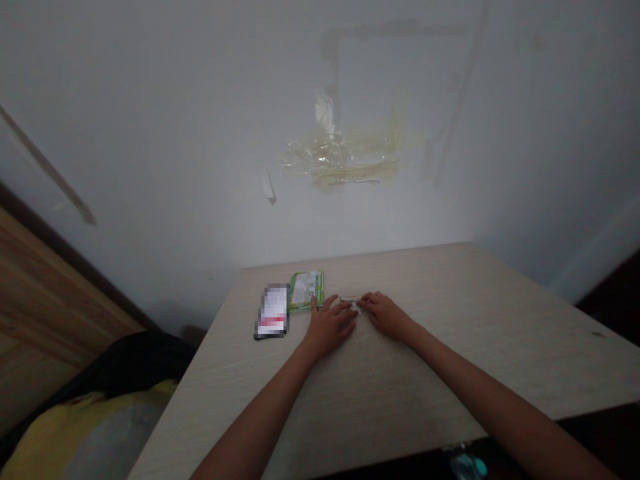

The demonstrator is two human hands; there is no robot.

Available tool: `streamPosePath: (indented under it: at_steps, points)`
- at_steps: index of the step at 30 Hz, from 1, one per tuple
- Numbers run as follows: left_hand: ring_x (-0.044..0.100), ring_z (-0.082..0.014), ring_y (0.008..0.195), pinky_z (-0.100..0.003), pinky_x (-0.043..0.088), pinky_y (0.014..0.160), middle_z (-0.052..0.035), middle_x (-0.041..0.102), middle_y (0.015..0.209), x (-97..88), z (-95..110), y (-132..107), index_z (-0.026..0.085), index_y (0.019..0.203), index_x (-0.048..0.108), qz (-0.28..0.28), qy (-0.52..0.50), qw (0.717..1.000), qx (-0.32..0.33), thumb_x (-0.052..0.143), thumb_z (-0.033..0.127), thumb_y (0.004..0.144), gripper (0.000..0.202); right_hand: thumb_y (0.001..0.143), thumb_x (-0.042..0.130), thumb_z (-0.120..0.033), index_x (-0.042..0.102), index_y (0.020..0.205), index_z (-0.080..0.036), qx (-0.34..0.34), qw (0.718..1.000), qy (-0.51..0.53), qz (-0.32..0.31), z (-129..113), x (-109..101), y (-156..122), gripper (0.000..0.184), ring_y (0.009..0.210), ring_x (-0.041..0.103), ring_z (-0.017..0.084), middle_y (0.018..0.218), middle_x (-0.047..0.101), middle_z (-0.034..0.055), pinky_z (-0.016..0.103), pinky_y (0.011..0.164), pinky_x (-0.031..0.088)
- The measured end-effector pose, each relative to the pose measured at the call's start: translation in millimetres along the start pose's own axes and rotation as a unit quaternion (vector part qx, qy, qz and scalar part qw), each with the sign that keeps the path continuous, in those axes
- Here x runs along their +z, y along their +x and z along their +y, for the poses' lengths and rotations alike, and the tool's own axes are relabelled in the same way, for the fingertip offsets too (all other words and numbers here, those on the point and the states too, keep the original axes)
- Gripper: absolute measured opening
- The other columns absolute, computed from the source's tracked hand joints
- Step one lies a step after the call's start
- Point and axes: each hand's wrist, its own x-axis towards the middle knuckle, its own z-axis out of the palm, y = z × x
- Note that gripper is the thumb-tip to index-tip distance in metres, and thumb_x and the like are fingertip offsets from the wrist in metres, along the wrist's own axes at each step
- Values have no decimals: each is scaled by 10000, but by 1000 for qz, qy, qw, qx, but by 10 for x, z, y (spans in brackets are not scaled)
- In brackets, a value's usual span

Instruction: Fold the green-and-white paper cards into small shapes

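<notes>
Left hand (pixel 329 330): over the worktop (pixel 425 393), fingers spread, thumb beside the packet (pixel 306 289). Right hand (pixel 387 313): fingers bent, tips at the right end of a small strip (pixel 349 299); cannot tell whether pinching it. Strip: on the worktop, right of the packet. Packet: green and white. Phone (pixel 273 311): left of packet.

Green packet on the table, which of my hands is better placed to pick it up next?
Probably your left hand: its thumb is by the green packet's near corner. Your right hand is farther off, by a small thin item.
</notes>
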Motion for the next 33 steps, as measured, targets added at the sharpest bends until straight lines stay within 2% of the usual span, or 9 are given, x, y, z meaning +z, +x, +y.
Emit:
streamPosePath:
  at_steps: [6,13,21,26,30,33]
  points:
    - [365,-302,1340,-736,-47,1064,25,628,1268,17,-21,-2,442,1185,604,-2,-2,1000,-5,520,435,902,296,846,447,-48,580,1260,-186,8,999,29,18,12,31,-21,455,1070,515,214,1145,602,105,390,963,438]
    - [404,-299,1311,-761,-18,1048,41,630,1267,8,-18,8,464,1196,586,1,3,1000,2,502,446,909,299,796,431,-8,578,1273,-198,5,996,82,47,15,3,-91,534,1148,515,202,1277,589,86,402,1023,420]
    - [408,-300,1308,-734,-11,1070,25,627,1276,-7,-9,13,453,1218,581,-4,2,1000,-4,521,438,900,324,862,438,-58,611,1241,-245,-18,998,49,20,6,-13,-82,456,993,557,199,1255,637,47,399,932,462]
    - [393,-307,1320,-754,4,1056,39,627,1279,-14,5,8,451,1203,588,-1,-4,1000,-5,504,428,911,305,844,452,-42,621,1221,-229,-12,999,37,17,-10,-28,-70,453,1034,536,211,1255,636,31,378,942,451]
    - [387,-288,1325,-731,-18,1073,34,617,1295,-45,34,2,414,1195,598,8,-3,1000,16,496,388,920,295,831,447,-28,635,1188,-219,-5,999,32,12,-50,-62,-62,446,1030,526,208,1235,643,33,365,941,447]
    - [409,-263,1306,-688,-74,1096,14,655,1237,-79,54,-3,386,1192,610,5,-7,999,43,489,355,925,295,812,443,-17,625,1197,-226,-2,1000,26,5,-67,-76,-59,474,1006,524,205,1238,640,32,359,924,450]
